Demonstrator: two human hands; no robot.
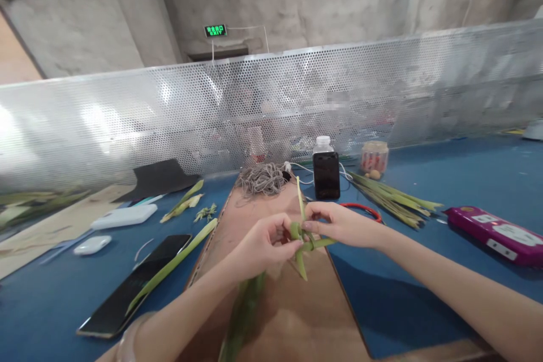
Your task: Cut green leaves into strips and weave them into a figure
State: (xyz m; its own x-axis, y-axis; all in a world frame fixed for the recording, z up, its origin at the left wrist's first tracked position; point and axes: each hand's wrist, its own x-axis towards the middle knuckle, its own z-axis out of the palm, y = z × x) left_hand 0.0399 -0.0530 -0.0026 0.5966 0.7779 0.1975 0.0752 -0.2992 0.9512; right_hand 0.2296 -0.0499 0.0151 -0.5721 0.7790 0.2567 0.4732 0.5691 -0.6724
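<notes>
Between my hands, above a brown board (305,317), is a small piece woven from green leaf strips (302,233), with several strip ends sticking out of it. My left hand (271,240) pinches its left side between thumb and fingers. From the right, my right hand (331,223) grips the upper right part, close to a strip that points upward. The fingers hide some of the folds. Below my left hand, a bundle of darker green leaves (246,317) lies along the board, blurred.
Left on the blue table are a large phone (139,283) with a leaf strip across it, a white case (92,245) and leaf scraps (182,201). Grey cord (263,179), an upright phone (326,175) and a jar (375,156) stand behind; right are leaf strips (392,198) and a purple pack (496,235).
</notes>
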